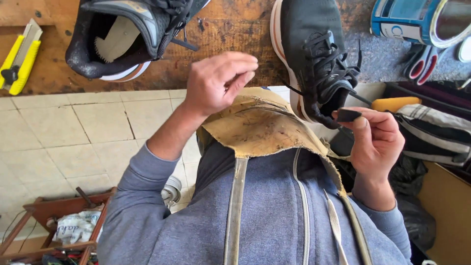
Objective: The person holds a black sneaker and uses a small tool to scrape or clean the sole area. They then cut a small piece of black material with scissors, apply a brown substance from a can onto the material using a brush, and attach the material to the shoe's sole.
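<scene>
Above the table point(221, 34), right hand point(375, 140) pinches a small black piece point(349, 115); left hand point(216, 81) fingers curled, empty (two black shoes nearby).

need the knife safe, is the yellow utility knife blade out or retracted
Out: the yellow utility knife on the wooden bench shows a pale blade extended past its body.

Left hand point(218, 81) is raised, fingers curled inward, thumb meeting the fingertips. Right hand point(375, 137) is raised beside it, thumb and forefinger pinched together. Both forearms angle upward.
</scene>
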